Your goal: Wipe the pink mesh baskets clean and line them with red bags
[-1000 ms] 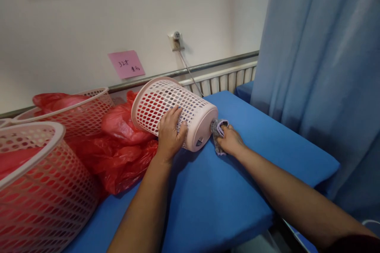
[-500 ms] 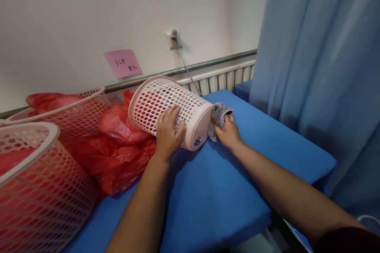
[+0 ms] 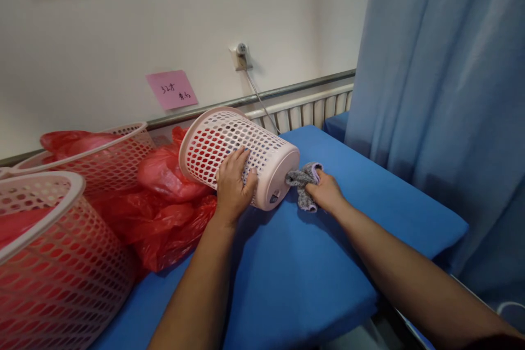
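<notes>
Hands (image 3: 234, 183) touch cloth (image 3: 305, 183), tipped basket (image 3: 266, 158); 2 baskets (image 3: 77, 186) hold red bags (image 3: 80, 143).

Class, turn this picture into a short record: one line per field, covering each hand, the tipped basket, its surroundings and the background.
Left hand: left hand laid on the side of the pale pink basket, fingers spread
Right hand: right hand gripping a bunched gray cloth at the basket's base
Basket position: tipped on its side, base toward the right hand
Surroundings: red plastic bags and two more baskets on the left
Surface: blue, flat-topped
Background: pink note on the wall; blue curtain at right
</notes>
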The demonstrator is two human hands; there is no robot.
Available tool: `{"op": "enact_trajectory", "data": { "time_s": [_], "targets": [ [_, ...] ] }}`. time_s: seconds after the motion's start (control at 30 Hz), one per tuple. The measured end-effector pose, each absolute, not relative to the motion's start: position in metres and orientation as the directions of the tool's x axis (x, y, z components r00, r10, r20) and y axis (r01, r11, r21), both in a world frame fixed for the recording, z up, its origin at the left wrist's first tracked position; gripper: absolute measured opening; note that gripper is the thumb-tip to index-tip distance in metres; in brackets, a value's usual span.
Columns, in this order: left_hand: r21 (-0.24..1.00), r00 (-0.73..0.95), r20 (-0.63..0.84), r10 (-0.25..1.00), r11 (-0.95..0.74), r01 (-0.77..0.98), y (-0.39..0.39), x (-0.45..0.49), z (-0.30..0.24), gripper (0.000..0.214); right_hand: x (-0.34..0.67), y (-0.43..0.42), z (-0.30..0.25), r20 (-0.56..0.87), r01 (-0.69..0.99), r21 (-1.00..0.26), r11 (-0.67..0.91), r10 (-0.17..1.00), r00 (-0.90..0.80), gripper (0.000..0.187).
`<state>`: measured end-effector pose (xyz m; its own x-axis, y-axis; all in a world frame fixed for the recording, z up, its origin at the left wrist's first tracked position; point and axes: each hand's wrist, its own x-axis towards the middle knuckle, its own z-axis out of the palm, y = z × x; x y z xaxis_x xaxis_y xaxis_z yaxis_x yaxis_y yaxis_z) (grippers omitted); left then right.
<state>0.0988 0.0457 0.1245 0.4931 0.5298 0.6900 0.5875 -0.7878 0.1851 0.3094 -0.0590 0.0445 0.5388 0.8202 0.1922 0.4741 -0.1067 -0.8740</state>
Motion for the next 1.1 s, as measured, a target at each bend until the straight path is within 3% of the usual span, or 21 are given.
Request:
{"op": "enact_trajectory", "data": {
  "time_s": [0.1,0.2,0.3,0.43,0.53,0.6,0.67,0.7,0.8,0.87,0.97,1.03,1.1],
  "targets": [
    [0.178,0.496,0.698,0.517,-0.796,0.579,0.046,0.099,0.124,0.05,0.3,-0.067,0.05,0.335,0.607,-0.792,-0.068,0.783,0.525,0.046],
    [0.173,0.495,0.704,0.509,-0.799,0.576,0.047,0.099,0.124,0.05,0.287,-0.081,0.057,0.405,0.753,-0.653,0.084,0.879,0.253,0.046],
    [0.171,0.494,0.705,0.509,-0.798,0.578,0.047,0.099,0.124,0.049,0.282,-0.089,0.062,0.298,0.854,-0.508,0.115,0.953,0.048,0.039],
    [0.174,0.486,0.71,0.509,-0.796,0.58,0.047,0.099,0.123,0.05,0.292,-0.087,0.064,0.145,0.906,-0.42,-0.061,0.98,0.133,0.035],
    [0.176,0.482,0.713,0.509,-0.795,0.581,0.046,0.099,0.123,0.05,0.303,-0.087,0.064,0.357,0.846,-0.52,-0.114,0.871,0.337,0.037],
    [0.181,0.481,0.71,0.515,-0.793,0.582,0.046,0.099,0.123,0.05,0.307,-0.091,0.064,0.586,0.821,-0.571,0.015,0.708,0.394,0.04],
    [0.189,0.481,0.703,0.523,-0.79,0.583,0.046,0.099,0.123,0.05,0.305,-0.095,0.065,0.744,0.834,-0.507,0.218,0.6,0.295,0.042],
    [0.193,0.481,0.701,0.526,-0.79,0.583,0.046,0.099,0.123,0.049,0.302,-0.097,0.065,0.773,0.841,-0.444,0.309,0.607,0.185,0.043],
    [0.198,0.481,0.699,0.53,-0.789,0.582,0.047,0.099,0.124,0.049,0.289,-0.098,0.067,0.606,0.851,-0.31,0.423,0.778,-0.167,0.037],
    [0.198,0.481,0.7,0.527,-0.791,0.579,0.048,0.099,0.124,0.049,0.281,-0.094,0.067,0.386,0.898,-0.286,0.334,0.898,-0.211,0.033],
    [0.196,0.482,0.703,0.523,-0.794,0.576,0.048,0.099,0.124,0.048,0.278,-0.085,0.064,0.163,0.954,-0.298,0.016,0.986,0.034,0.034],
    [0.192,0.484,0.704,0.519,-0.796,0.575,0.048,0.099,0.124,0.048,0.283,-0.08,0.062,0.1,0.928,-0.337,-0.158,0.974,0.202,0.037],
    [0.187,0.486,0.707,0.514,-0.799,0.572,0.048,0.099,0.124,0.048,0.291,-0.077,0.06,0.1,0.881,-0.416,-0.226,0.951,0.291,0.039]
  ]
}}
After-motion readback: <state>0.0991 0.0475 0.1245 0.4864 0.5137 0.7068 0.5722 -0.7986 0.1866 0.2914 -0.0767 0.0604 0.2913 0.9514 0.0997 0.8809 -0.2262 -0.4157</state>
